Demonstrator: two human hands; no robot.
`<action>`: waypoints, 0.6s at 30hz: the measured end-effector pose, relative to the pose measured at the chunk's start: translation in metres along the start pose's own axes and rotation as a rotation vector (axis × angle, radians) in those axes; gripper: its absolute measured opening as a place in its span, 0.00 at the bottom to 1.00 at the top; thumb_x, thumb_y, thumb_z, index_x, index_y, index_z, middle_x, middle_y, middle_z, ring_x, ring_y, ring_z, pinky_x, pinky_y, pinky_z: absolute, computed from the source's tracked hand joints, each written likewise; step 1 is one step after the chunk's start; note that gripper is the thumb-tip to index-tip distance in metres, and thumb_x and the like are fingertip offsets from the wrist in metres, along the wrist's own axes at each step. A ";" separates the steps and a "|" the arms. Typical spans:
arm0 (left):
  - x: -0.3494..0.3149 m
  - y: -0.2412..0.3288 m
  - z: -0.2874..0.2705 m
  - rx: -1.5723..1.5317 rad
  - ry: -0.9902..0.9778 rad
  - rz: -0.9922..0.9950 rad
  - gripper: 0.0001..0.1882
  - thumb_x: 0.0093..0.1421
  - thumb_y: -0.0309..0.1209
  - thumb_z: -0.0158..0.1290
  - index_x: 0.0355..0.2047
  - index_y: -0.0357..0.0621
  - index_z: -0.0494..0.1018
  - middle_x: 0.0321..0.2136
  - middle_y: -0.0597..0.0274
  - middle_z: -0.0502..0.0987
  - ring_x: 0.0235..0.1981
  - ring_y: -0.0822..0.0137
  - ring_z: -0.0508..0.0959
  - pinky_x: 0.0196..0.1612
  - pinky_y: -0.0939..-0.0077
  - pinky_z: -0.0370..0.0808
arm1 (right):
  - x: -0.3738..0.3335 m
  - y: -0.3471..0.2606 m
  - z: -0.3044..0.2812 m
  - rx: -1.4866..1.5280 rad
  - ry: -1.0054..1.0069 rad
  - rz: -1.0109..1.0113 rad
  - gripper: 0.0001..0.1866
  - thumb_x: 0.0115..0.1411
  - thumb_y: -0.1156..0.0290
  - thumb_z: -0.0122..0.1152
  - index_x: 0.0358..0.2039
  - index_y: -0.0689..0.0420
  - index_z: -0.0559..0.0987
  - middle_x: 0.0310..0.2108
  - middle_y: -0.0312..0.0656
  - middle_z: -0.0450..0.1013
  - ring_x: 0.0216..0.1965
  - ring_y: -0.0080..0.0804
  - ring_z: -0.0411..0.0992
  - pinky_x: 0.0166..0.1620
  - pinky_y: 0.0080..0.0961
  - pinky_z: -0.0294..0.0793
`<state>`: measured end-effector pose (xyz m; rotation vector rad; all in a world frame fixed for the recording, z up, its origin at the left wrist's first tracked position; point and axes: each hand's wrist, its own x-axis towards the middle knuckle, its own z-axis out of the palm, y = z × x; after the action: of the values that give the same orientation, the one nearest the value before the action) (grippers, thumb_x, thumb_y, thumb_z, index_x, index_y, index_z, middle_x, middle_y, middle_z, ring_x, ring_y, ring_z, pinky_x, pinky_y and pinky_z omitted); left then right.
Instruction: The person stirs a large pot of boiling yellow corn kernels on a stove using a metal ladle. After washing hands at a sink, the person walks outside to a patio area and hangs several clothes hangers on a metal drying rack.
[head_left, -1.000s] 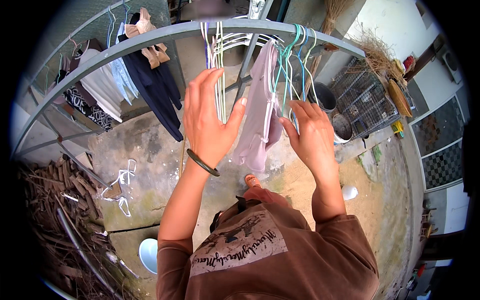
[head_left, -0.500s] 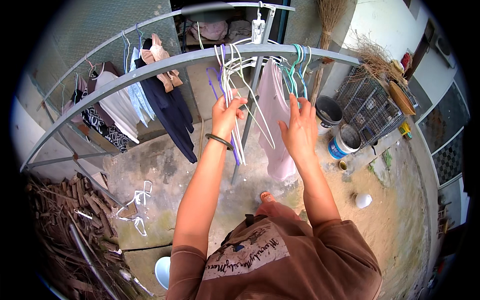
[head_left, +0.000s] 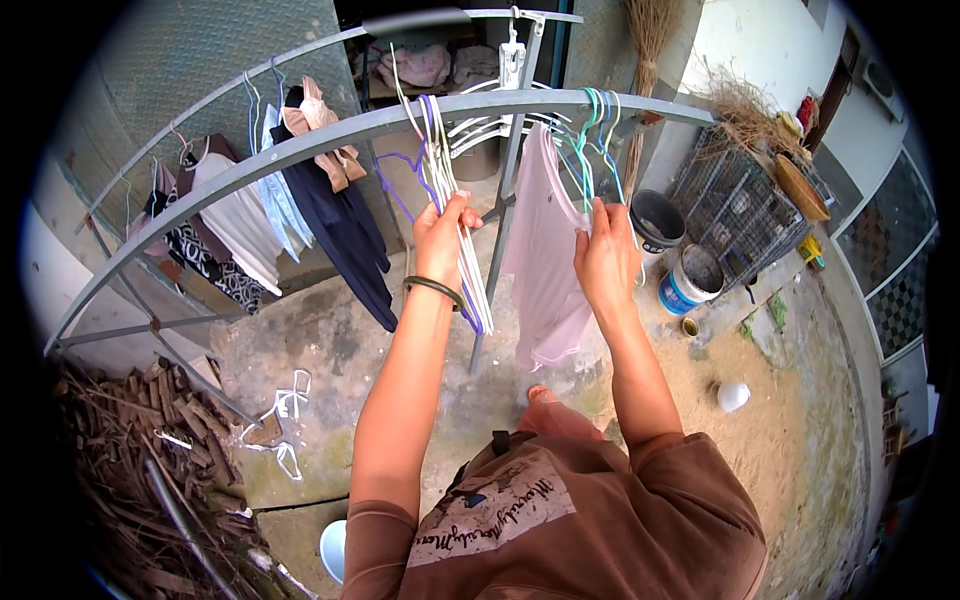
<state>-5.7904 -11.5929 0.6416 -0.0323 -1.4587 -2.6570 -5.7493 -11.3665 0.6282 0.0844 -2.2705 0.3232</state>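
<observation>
My left hand (head_left: 442, 240), with a dark bangle at its wrist, is closed round a bundle of white and purple clothes hangers (head_left: 472, 270). Their hooks sit at the grey metal rail (head_left: 385, 115), and no garments hang on them. To the right, my right hand (head_left: 608, 258) is curled at the lower part of several teal and blue hangers (head_left: 590, 150) on the same rail. Its fingers partly hide what they grip. A pale pink garment (head_left: 545, 250) hangs just left of that hand, close to its thumb.
Dark trousers (head_left: 335, 215) and other clothes hang on the left. A white clip hanger (head_left: 512, 62) is on the rear rail. Firewood (head_left: 150, 420) lies lower left, near white hangers (head_left: 285, 420) on the ground. Buckets (head_left: 690, 278) and a wire cage (head_left: 735, 200) stand right.
My right hand's fingers, raised and spread before, have come down and curled at the teal hangers. The white hanger that stuck out rightward now lies in the left hand's bundle, whose hooks moved left.
</observation>
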 end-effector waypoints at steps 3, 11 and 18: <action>-0.003 0.012 -0.018 0.002 0.103 0.075 0.08 0.65 0.31 0.56 0.36 0.37 0.74 0.19 0.69 0.70 0.22 0.75 0.71 0.29 0.80 0.70 | -0.004 -0.005 -0.002 0.061 0.040 0.030 0.23 0.57 0.71 0.64 0.53 0.64 0.74 0.39 0.49 0.73 0.31 0.51 0.76 0.35 0.45 0.76; -0.009 0.045 -0.076 -0.015 0.196 0.137 0.08 0.63 0.31 0.58 0.37 0.40 0.75 0.19 0.69 0.70 0.23 0.73 0.72 0.29 0.79 0.69 | -0.005 -0.017 0.010 0.590 -0.077 0.297 0.18 0.60 0.67 0.66 0.47 0.64 0.78 0.19 0.45 0.73 0.20 0.40 0.72 0.26 0.36 0.69; -0.005 0.064 -0.101 0.130 0.206 0.207 0.09 0.66 0.30 0.55 0.38 0.35 0.77 0.20 0.67 0.72 0.23 0.74 0.72 0.32 0.77 0.73 | -0.016 -0.037 0.041 0.884 -0.069 0.215 0.16 0.60 0.71 0.66 0.47 0.63 0.79 0.15 0.37 0.67 0.15 0.23 0.60 0.21 0.25 0.60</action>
<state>-5.7751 -11.7113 0.6409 0.0937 -1.4694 -2.3227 -5.7629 -11.4136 0.5978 0.3061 -2.0388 1.4303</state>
